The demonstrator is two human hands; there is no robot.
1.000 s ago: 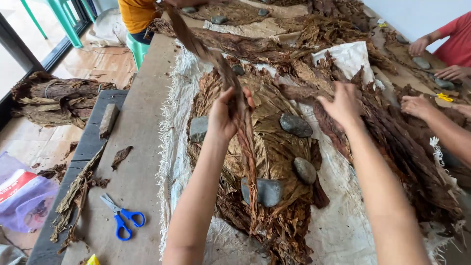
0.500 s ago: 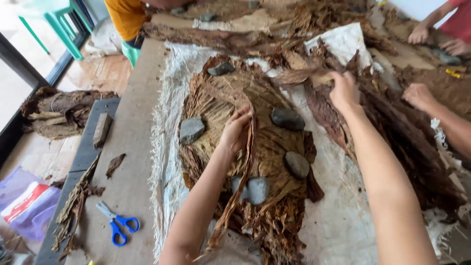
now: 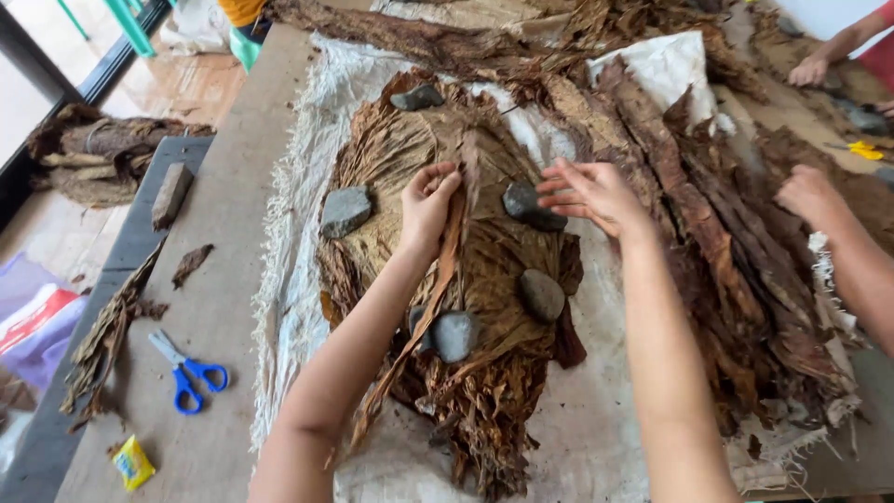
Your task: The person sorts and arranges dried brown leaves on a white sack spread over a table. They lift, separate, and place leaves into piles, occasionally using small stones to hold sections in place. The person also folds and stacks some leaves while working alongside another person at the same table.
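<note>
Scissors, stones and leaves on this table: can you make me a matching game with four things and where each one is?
Things:
1. scissors with blue handles
2. small yellow packet
3. grey stone nearest the right hand
4. left hand

Places:
A. on the pile of dried brown leaves, just in front of spread fingers
B. at the near left corner of the table
C. pinching a long leaf strip that hangs down over the pile
D. on bare table, left of the white cloth

Pairs: 1-D, 2-B, 3-A, 4-C
</note>
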